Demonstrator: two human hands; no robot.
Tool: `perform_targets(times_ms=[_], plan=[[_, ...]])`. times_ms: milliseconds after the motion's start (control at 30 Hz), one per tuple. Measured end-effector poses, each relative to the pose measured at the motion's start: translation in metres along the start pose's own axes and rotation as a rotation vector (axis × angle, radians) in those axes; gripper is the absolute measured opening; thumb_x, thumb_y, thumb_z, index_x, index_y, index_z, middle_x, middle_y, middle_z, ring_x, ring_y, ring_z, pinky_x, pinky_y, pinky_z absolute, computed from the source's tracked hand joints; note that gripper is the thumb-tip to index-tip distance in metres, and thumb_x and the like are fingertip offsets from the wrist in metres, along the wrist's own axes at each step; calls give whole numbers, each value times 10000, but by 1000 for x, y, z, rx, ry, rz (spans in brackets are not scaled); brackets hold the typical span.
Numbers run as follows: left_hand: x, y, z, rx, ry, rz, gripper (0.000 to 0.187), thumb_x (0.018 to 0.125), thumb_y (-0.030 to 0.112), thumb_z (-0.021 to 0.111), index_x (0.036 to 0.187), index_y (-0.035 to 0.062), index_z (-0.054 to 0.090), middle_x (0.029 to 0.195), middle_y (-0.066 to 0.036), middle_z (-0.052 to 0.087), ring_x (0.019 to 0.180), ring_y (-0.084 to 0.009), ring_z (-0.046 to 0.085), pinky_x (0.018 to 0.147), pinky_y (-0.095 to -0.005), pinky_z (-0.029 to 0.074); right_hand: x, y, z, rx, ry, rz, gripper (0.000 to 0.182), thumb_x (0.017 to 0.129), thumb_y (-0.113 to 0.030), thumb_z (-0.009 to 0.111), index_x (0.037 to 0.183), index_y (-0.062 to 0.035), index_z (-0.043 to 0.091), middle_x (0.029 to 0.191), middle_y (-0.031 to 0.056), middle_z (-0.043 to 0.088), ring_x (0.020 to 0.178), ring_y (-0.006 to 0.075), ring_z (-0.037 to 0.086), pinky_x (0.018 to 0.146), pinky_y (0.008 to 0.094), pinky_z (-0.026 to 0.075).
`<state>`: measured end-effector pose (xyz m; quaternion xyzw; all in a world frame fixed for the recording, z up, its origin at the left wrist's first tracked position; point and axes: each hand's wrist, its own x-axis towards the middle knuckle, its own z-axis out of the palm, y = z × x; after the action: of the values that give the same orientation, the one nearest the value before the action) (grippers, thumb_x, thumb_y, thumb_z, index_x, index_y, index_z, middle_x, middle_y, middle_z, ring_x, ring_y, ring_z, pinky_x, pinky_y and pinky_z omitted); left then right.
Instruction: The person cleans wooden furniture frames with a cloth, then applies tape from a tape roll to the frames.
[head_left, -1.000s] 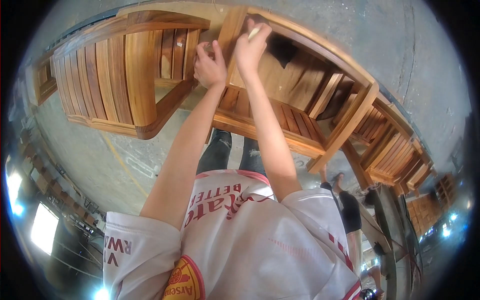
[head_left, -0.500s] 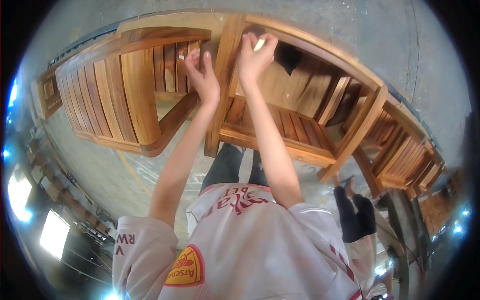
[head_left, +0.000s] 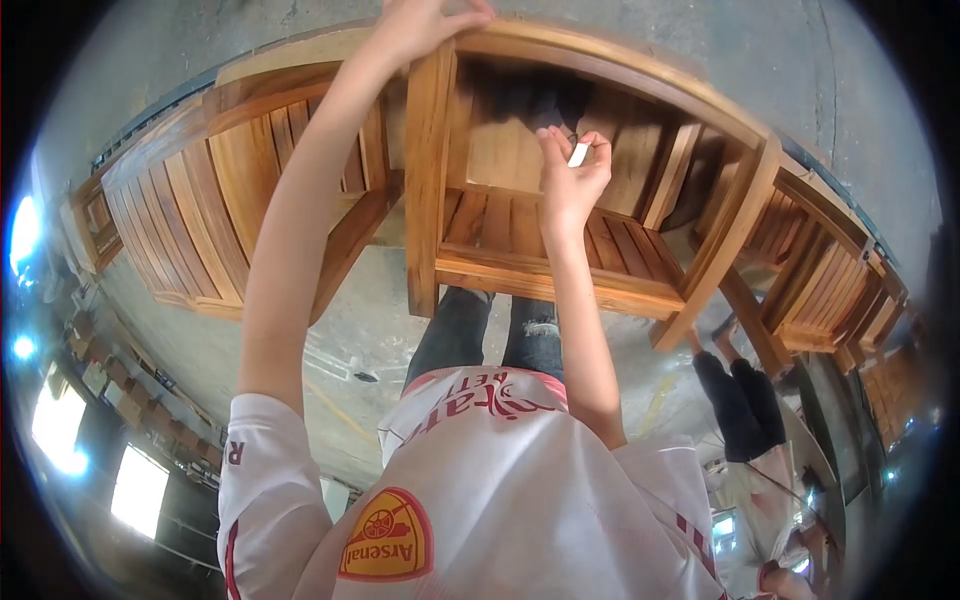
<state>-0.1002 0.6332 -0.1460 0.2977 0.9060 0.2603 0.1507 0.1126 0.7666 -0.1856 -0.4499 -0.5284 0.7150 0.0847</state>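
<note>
My left hand reaches up to the top corner of a wooden chair frame. Its fingers are stretched along the top rail, and part of the hand is cut off by the view's upper edge. Between the thumb and fingers of my right hand is a small white stick-like piece; I cannot tell what it is. That hand hovers in front of the frame's opening, over the slatted seat. A dark patch shows behind its fingertips.
On the left stands another slatted wooden chair, partly behind my left arm. More slatted furniture lines the right side. A person in dark trousers stands at the lower right. Concrete floor shows below the frame.
My left hand has moved up from beside the left chair to the frame's top corner, its fingers stretching out. My right hand has moved right and down, still pinching the white piece.
</note>
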Motion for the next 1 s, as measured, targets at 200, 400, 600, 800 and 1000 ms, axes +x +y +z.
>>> perform_targets(times_ms=[200,400,600,800,1000], plan=[[16,-13,9,-60,-2,135,124,759,229,761,858,156,772,1242,-84,500,1251,-319,399,1051,-438,319,-1,-1,-1,-18,-1,18,396,813,-24,729,983,-121,384,968,181,691,498,28,443,400,195,302],[22,-30,19,-126,-45,62,209,731,282,801,902,165,779,1260,-98,499,1229,-329,422,1056,-434,331,-4,-6,0,-4,6,74,398,811,-7,728,987,-105,384,959,191,688,637,82,522,549,224,366],[48,-58,25,-232,-70,102,302,705,353,828,889,120,770,1204,-130,592,1235,-322,455,1061,-429,349,-8,-11,8,63,16,85,384,816,27,715,992,-74,389,907,193,689,901,160,668,826,252,485],[38,-64,33,-320,-181,39,268,757,338,800,905,115,784,1049,-121,704,1175,-274,536,993,-401,422,-12,-37,-8,57,-7,38,389,810,16,733,987,-88,403,929,196,703,609,54,547,483,181,374],[25,-46,37,-553,-241,-254,304,837,320,750,973,48,758,927,-109,736,872,-166,669,803,-313,517,-30,-65,-40,77,15,-31,390,799,19,736,981,-110,415,952,216,698,520,37,514,397,185,331]])
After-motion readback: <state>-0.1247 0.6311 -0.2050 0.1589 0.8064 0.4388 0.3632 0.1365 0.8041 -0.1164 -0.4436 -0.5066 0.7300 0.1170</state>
